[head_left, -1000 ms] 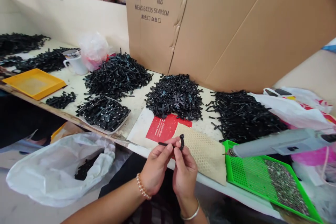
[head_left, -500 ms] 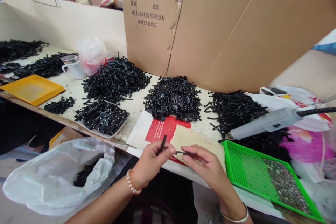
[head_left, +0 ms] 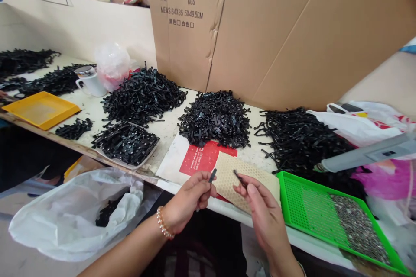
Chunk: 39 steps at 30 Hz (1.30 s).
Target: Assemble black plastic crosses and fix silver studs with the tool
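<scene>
My left hand point(head_left: 191, 197), with a beaded bracelet at the wrist, pinches a short black strip point(head_left: 212, 175) that points up between thumb and fingers. A small gap separates it from my right hand point(head_left: 264, 212), whose thumb and fingers close on another thin black strip point(head_left: 238, 175). Both hands are raised over the front edge of the table, above a cream honeycomb-textured pad point(head_left: 229, 166). The ends of the strips inside the fingers are hidden. Behind the pad lies a heap of similar black strips point(head_left: 214, 119) next to a red printed sheet point(head_left: 196, 159).
At the right, a green tray point(head_left: 300, 207) contains small metal parts point(head_left: 359, 225). A grey cylindrical tool point(head_left: 367, 156) hangs over another black heap point(head_left: 299, 138). Further left are a filled shallow tray point(head_left: 126, 143), a yellow tray point(head_left: 42, 110), a white mug point(head_left: 94, 84) and a white plastic bag point(head_left: 58, 220).
My hands have come apart after nearly meeting at the fingertips. The right hand has turned more upright, its strip now pointing up-left. The grey tool has shifted rightward in view.
</scene>
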Tool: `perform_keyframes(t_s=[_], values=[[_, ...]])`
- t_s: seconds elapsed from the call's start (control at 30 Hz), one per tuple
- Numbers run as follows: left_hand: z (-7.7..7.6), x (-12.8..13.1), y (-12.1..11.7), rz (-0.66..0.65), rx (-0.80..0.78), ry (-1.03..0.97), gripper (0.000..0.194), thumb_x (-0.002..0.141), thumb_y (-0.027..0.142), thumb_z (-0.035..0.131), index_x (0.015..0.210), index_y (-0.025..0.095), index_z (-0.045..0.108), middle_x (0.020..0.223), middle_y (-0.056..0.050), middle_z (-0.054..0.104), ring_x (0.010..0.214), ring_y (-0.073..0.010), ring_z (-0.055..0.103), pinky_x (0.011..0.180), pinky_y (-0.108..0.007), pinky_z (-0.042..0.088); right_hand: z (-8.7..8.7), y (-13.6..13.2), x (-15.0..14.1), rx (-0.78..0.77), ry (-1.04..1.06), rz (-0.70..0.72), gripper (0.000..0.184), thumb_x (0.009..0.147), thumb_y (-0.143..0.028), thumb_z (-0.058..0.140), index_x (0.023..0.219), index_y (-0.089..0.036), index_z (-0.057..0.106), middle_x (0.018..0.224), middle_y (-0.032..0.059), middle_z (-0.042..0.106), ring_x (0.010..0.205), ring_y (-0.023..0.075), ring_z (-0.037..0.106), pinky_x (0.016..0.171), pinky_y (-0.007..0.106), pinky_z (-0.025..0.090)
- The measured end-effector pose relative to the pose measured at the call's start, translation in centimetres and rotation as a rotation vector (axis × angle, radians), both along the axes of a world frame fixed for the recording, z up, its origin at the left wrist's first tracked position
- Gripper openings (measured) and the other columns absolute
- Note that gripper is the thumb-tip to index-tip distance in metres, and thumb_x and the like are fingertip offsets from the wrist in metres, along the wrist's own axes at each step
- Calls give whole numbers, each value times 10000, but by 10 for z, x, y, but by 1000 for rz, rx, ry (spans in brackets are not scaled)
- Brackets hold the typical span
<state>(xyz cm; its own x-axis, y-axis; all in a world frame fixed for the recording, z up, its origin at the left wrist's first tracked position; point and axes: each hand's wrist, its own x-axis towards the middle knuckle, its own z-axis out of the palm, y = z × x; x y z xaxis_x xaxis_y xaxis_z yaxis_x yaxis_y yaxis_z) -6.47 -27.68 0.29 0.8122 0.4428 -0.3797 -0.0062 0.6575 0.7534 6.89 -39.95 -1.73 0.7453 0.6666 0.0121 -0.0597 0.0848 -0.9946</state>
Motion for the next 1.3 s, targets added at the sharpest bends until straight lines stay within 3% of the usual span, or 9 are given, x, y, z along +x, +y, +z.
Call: perform_keyframes(t_s=[0.13, 0.27, 0.63, 0.9, 1.0, 1.1, 1.17, 1.3], values=[[4, 2, -5, -60, 9, -46, 262, 807, 337, 611, 961, 139, 536, 769, -16, 558, 557, -62, 313, 489, -192, 241, 8, -5, -7, -114, -434, 153, 210, 900, -319, 560, 1065, -245, 667, 990, 55, 671, 848, 177, 642, 770, 300, 546], [9, 2, -12, -71, -6, -107, 218, 825, 337, 613, 907, 138, 576, 735, -9, 544, 554, -63, 328, 473, -189, 256, 9, -2, -14, -80, -717, 156, 200, 913, -219, 537, 1064, -264, 660, 942, 38, 677, 869, 178, 634, 773, 302, 524], [14, 4, -17, -13, -83, -87, 253, 770, 328, 679, 902, 150, 557, 706, -1, 567, 538, -66, 374, 474, -187, 315, 4, -4, -18, -67, -832, 75, 217, 910, -169, 535, 1084, -240, 643, 916, 35, 689, 831, 171, 647, 738, 290, 521], [7, 11, -23, 43, 138, -1, 338, 811, 462, 617, 695, 161, 519, 606, 26, 525, 482, -58, 289, 453, -206, 218, -10, -9, -22, -109, -1060, 90, 362, 890, -126, 534, 1218, -267, 596, 901, 47, 699, 764, 193, 644, 684, 325, 506], [0, 12, -18, 113, 245, 30, 339, 794, 456, 627, 649, 166, 527, 575, 26, 529, 482, -68, 310, 472, -220, 230, -9, -8, -19, -71, -1000, 151, 375, 889, -129, 533, 1229, -275, 588, 943, 51, 688, 821, 196, 639, 726, 330, 516], [-8, 9, 2, 245, 339, 98, 332, 785, 447, 627, 627, 163, 558, 583, 11, 559, 495, -78, 333, 496, -223, 258, 2, 7, 0, -66, -859, 244, 316, 910, -204, 511, 1207, -267, 596, 1125, 72, 621, 1026, 215, 594, 835, 344, 512], [-12, 3, 19, 313, 352, 136, 323, 767, 451, 643, 643, 158, 586, 614, 7, 576, 503, -78, 339, 497, -218, 263, 9, 29, 23, -131, -873, 236, 288, 931, -250, 476, 1190, -252, 603, 1160, 81, 592, 1074, 220, 566, 862, 352, 497], [-14, -14, 41, 335, 296, 191, 326, 705, 468, 700, 661, 159, 607, 556, 36, 498, 506, -83, 352, 496, -212, 274, 3, 87, 70, -491, -1068, 238, 236, 916, -289, 521, 1088, -177, 638, 987, 74, 651, 931, 215, 599, 865, 356, 460]])
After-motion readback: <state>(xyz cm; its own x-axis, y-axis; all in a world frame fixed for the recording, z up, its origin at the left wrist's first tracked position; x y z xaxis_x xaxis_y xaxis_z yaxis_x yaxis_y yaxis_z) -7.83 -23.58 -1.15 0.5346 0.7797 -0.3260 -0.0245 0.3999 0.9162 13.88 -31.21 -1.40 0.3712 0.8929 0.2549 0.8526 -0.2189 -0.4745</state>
